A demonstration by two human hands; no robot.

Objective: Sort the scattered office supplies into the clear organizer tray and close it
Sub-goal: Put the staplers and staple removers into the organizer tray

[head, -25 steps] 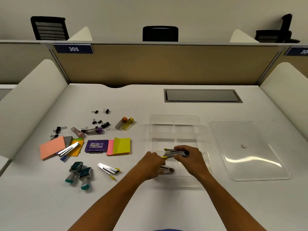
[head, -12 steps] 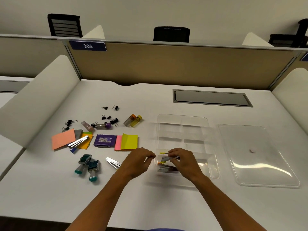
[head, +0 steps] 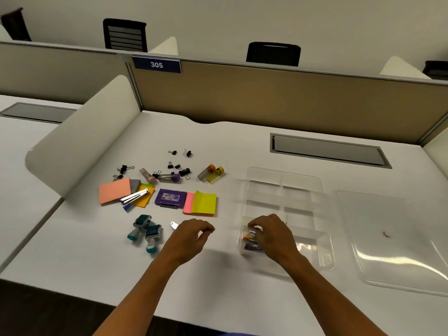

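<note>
Midway through sorting, the right hand (head: 272,235), fingers curled, pinched small staplers (head: 252,238) in the clear organizer tray (head: 283,180)'s near-left compartment; the loosely curled, empty left hand (head: 191,236) seemingly needed the silver stapler (head: 174,225) next.

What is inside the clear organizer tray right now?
The clear organizer tray holds small staplers in its near-left compartment, partly covered by the right hand. The other compartments look empty.

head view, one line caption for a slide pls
Right hand sets staplers in clear organizer tray; left hand reaches toward scattered supplies.
</note>
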